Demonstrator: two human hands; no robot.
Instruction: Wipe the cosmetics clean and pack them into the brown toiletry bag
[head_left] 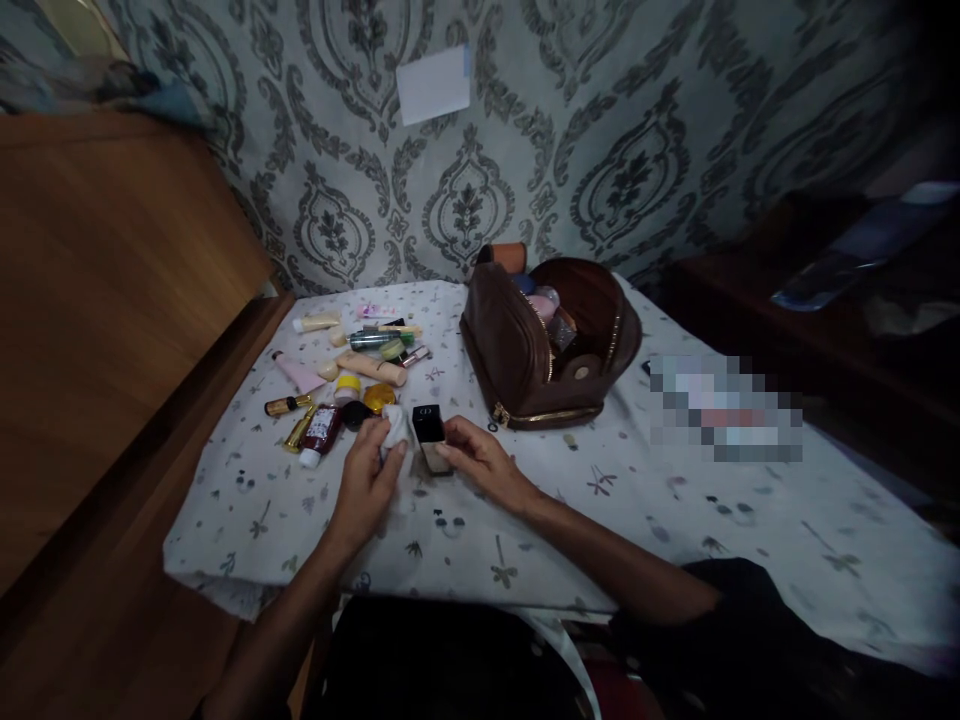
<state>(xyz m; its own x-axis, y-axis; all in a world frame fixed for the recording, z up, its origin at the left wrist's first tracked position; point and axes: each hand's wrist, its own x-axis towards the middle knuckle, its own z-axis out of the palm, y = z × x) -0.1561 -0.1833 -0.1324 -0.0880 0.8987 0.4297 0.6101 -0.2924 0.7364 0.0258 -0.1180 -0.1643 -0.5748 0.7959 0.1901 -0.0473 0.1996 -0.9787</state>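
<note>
My left hand (pixel 369 465) is closed on a crumpled white tissue (pixel 396 428). Between the fingers of my right hand (pixel 484 462) is a foundation bottle (pixel 432 440) with a black cap and a beige lower part, held nearly upright just right of the tissue. Left of my hands lies a loose group of cosmetics: a dark red bottle with a white cap (pixel 320 434), an amber round jar (pixel 379 398), a yellow-lidded jar (pixel 347 388) and a beige tube (pixel 372 367). Beyond my right hand stands an unzipped brown makeup bag (pixel 501 345) with several items inside.
A patterned white cloth (pixel 540 560) covers the table. An orange-brown cylinder (pixel 504 257) stands behind the bag. To the right lies a blurred-out flat item (pixel 726 408). A wooden cabinet (pixel 112 300) borders the left side, and a patterned wall (pixel 465 190) the back.
</note>
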